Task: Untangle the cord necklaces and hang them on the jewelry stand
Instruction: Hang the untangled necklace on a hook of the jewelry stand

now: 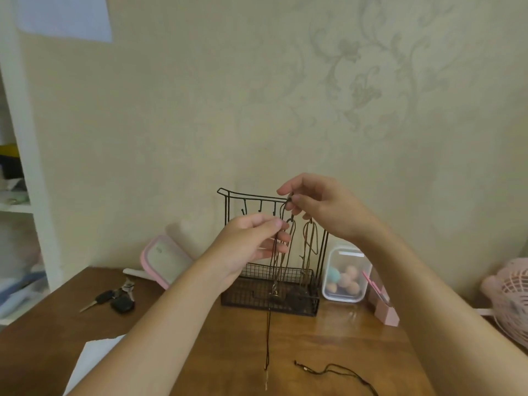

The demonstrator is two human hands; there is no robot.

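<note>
A black wire jewelry stand (251, 195) with hooks and a mesh base stands on the wooden table by the wall. Brown cord necklaces (310, 241) hang from its right hooks. Both hands are raised in front of the stand. My left hand (251, 244) pinches a dark cord necklace (268, 338) that dangles down to the table. My right hand (320, 207) pinches the top of that same cord near the stand's top bar. Another dark cord necklace (337, 372) lies loose on the table at the front.
Car keys (114, 300) lie at the left, with a pink-rimmed lid (165, 260) leaning on the wall. A clear box of coloured balls (345, 275), a pink holder (384, 305) and a pink basket (511, 298) sit to the right. White paper (91, 358) lies front left.
</note>
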